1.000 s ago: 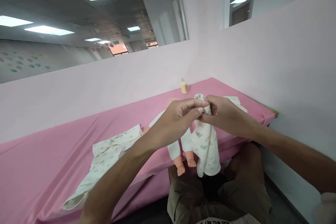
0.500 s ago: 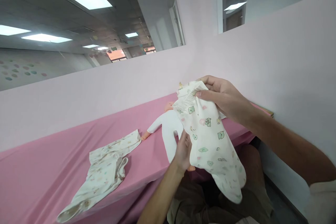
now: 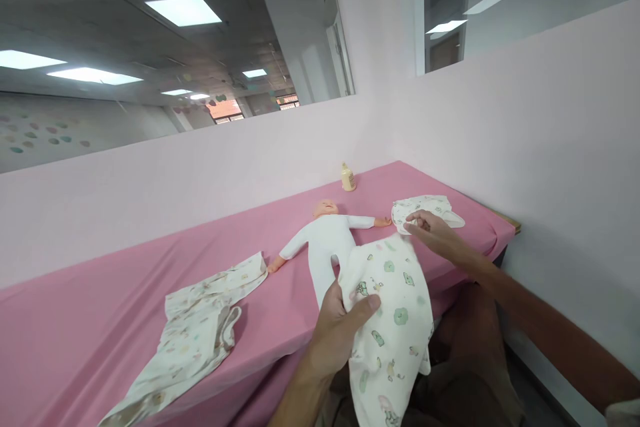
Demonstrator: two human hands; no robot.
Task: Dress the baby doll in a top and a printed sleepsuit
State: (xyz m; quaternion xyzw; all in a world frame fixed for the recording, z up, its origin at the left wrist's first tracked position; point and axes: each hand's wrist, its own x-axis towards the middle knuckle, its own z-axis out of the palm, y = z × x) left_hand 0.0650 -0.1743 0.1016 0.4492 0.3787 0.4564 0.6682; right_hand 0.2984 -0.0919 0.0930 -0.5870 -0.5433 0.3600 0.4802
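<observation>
My left hand (image 3: 345, 323) grips a pair of white baby pants (image 3: 393, 320) printed with small green and pink animals, its thumb lying over the cloth. The pants hang in front of me past the table's front edge. My right hand (image 3: 433, 233) is just above their upper corner, fingers curled and thumb apart, holding nothing that I can see. Behind the pants a baby doll (image 3: 327, 240) in a white bodysuit lies on its back, arms spread; the cloth hides part of its legs.
A pink cloth covers the table (image 3: 280, 307). A printed baby garment (image 3: 200, 327) lies spread at the left, and a folded printed cloth (image 3: 430, 203) lies beyond my right hand. A pale yellow bottle (image 3: 348, 178) stands near the wall (image 3: 225, 173).
The pants have come down and been turned, so the gathered waistband no longer shows. My left hand now grips them from the front; my right hand has moved lower and come off them.
</observation>
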